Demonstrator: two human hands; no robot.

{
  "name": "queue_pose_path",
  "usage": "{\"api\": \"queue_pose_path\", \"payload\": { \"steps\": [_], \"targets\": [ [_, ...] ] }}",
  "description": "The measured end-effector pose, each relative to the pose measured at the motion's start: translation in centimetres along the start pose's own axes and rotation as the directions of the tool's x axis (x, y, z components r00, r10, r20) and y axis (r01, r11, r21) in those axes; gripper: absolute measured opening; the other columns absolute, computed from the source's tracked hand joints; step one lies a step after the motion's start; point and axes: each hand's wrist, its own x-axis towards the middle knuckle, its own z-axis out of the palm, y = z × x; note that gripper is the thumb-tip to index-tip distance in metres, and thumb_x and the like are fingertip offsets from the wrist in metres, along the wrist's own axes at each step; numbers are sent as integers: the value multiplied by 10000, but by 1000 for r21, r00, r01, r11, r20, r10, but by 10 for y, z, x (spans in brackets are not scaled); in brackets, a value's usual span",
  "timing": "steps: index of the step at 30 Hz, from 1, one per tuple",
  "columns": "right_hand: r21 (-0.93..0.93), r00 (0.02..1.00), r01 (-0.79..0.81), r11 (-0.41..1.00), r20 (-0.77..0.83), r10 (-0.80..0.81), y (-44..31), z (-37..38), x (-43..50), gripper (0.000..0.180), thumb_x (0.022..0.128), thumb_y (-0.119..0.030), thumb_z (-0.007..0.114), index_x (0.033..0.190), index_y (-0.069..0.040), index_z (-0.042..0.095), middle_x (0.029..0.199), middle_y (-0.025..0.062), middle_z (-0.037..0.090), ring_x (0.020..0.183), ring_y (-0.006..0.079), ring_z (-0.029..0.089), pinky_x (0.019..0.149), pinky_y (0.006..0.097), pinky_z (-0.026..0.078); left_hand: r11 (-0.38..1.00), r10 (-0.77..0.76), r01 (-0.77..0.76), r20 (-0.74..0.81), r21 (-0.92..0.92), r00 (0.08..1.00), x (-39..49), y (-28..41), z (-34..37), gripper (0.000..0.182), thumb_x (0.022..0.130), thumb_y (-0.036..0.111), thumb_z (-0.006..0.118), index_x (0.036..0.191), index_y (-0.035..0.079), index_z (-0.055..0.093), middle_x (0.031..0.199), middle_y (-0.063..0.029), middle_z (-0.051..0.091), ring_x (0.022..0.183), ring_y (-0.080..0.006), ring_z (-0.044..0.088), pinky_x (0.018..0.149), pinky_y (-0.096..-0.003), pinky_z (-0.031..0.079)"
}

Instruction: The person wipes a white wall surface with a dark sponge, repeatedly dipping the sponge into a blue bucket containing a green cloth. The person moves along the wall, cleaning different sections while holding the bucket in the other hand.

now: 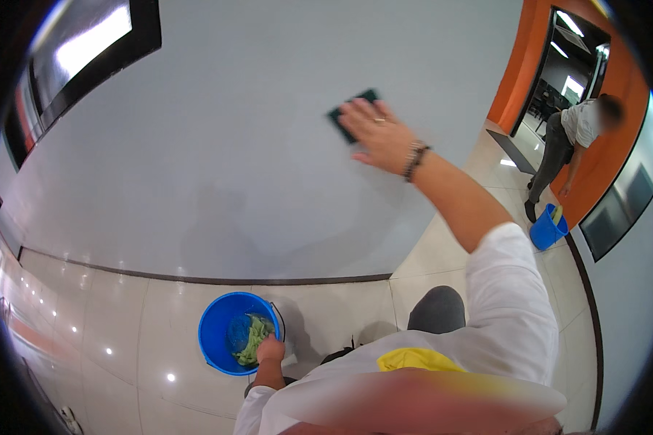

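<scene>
My right hand (pixel 378 133) presses a dark green scouring pad (pixel 371 95) flat against the grey wall (pixel 239 125), fingers spread across it. The hand is slightly blurred, and it hides much of the pad. Down on the left, my left hand (pixel 270 348) is closed over the near right rim of a blue bucket (pixel 212 326). A wet, light green cloth (pixel 254 338) lies bunched inside, right against my left fingers, with what looks like water beside it. Whether those fingers also pinch the cloth is hidden.
A dark baseboard (pixel 305 281) runs along the wall above the glossy tiled floor (pixel 163 321). At the right, a person (pixel 577 122) bends over another blue bucket (pixel 547 231) near an open doorway (pixel 568 65). A dark-framed window (pixel 147 32) occupies the upper left.
</scene>
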Motion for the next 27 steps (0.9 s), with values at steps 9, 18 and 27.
{"api": "queue_pose_path", "payload": {
  "steps": [9,18,27],
  "targets": [
    [14,970,-40,999,-238,42,62,-28,15,673,763,-372,555,1307,-82,283,1383,76,231,1284,238,190,1033,405,174,997,-61,60,20,39,998,-5,7,-5,310,790,286,443,988,65,532,975,-167,585,894,-319,575,766,-412,455],
    [-57,868,-361,931,-385,313,83,-26,-9,778,754,-552,493,1325,-86,243,1411,70,140,1296,242,138,1023,437,169,998,-69,69,32,8,997,-4,3,-1,312,797,298,436,979,68,542,976,-173,583,909,-328,569,778,-415,448],
    [51,785,-495,867,-402,472,128,-69,41,820,798,-521,446,1325,18,122,1399,181,69,1298,296,37,1040,429,81,998,-68,67,38,16,997,1,5,-1,322,795,283,431,1014,65,521,992,-177,579,917,-330,565,785,-417,446]
  ]
}}
